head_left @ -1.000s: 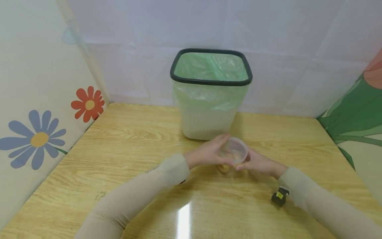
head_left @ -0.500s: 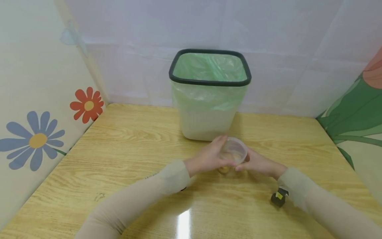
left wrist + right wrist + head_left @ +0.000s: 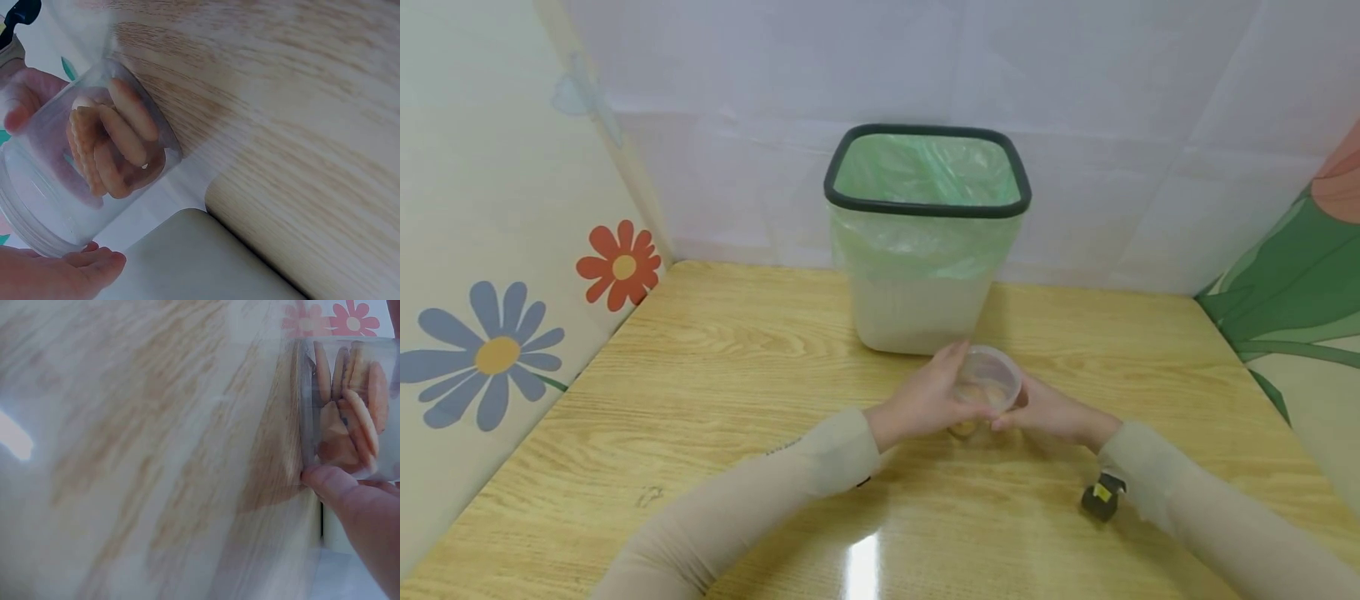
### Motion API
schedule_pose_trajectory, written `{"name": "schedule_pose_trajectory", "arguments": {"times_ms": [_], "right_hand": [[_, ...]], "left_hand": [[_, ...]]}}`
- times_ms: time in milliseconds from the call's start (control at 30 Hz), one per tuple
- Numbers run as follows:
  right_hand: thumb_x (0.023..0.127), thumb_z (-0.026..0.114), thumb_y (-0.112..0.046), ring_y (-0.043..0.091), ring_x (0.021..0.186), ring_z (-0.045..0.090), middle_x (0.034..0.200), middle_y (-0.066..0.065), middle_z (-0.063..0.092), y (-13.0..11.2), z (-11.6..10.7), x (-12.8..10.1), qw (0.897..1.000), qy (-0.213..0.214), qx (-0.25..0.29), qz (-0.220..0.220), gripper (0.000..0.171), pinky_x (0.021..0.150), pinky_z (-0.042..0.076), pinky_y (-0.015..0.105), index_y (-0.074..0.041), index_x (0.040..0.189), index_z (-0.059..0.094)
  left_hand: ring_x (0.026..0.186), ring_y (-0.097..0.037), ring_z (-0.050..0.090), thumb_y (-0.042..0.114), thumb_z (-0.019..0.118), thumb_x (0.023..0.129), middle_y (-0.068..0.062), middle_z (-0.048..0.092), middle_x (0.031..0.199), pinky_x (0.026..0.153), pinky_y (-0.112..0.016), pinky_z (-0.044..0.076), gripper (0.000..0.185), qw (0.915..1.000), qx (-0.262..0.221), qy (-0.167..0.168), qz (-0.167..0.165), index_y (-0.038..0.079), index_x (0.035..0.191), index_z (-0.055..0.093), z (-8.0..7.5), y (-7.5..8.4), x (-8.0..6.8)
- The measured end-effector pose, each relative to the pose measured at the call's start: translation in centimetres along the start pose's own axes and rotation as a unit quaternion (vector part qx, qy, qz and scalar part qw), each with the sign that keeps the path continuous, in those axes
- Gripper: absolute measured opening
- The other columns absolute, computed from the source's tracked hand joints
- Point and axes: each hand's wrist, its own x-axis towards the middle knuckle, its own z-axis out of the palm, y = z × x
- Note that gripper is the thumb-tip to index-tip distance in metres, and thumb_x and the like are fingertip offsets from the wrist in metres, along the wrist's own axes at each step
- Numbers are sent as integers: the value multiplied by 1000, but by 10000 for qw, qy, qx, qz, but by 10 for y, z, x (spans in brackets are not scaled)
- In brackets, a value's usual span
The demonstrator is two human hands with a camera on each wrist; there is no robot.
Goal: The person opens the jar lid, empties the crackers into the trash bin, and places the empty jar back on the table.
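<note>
A clear plastic jar (image 3: 990, 381) stands on the table just in front of the bin, with several biscuits (image 3: 125, 140) lying in its bottom. Some look like filled, ridged-edge cookies; the right wrist view shows the biscuits (image 3: 350, 412) through the wall. My left hand (image 3: 922, 400) grips the jar's left side near the rim, thumb in front and fingers behind. From the right, my right hand (image 3: 1051, 408) holds the lower side, its thumb (image 3: 331, 484) by the base. I cannot tell whether a clear lid covers the jar's mouth.
Behind the jar stands a pale bin (image 3: 925, 300) with a dark rim and a green bag liner. A wood-grain table (image 3: 737, 350) carries both. White sheeting rises at the back, with flower-printed panels at the sides. A black wrist camera (image 3: 1102, 497) hangs by the right cuff.
The left hand has shifted slightly, its wrist a little lower, while staying on the jar. The jar, the right hand and the bin keep nearly the same places.
</note>
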Motion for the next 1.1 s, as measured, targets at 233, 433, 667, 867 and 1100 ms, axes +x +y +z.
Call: {"name": "schedule_pose_trajectory", "arguments": {"times_ms": [233,433,667,867,1100], "right_hand": [[83,74,-2,45,132,33,147,30,30,1,1,-1,9998,92,-157,-6,91,101,39,27,5,151,13],[84,73,-2,44,135,31,149,28,30,1,1,0,9995,119,-267,-79,89,109,29,48,3,152,15],[83,72,1,44,134,32,148,27,32,2,0,1,9992,179,-347,-90,89,109,26,56,3,152,16],[82,73,0,44,134,33,149,27,31,0,1,0,9991,238,-348,71,91,109,25,58,3,152,15],[82,75,-5,45,135,32,149,27,32,0,0,0,9993,168,-315,-58,92,109,24,60,4,152,15]], "left_hand": [[143,-31,25,48,78,80,-20,19,158,113,-44,26,111,9998,-39,-116,170,-3,153,13,-4,-4,2],[146,-28,14,40,82,77,-18,11,160,116,-41,17,114,9979,-270,-431,411,1,155,8,-15,-13,8],[147,-28,9,34,81,81,-18,6,160,117,-41,12,111,9932,-300,-1015,481,0,154,5,-21,-20,12],[146,-30,11,33,80,82,-17,8,160,117,-44,14,109,9916,-474,-1138,385,2,155,5,-21,-20,13],[146,-30,14,36,79,82,-15,10,161,116,-44,17,108,9919,-606,-1043,404,4,156,7,-18,-23,13]]}}
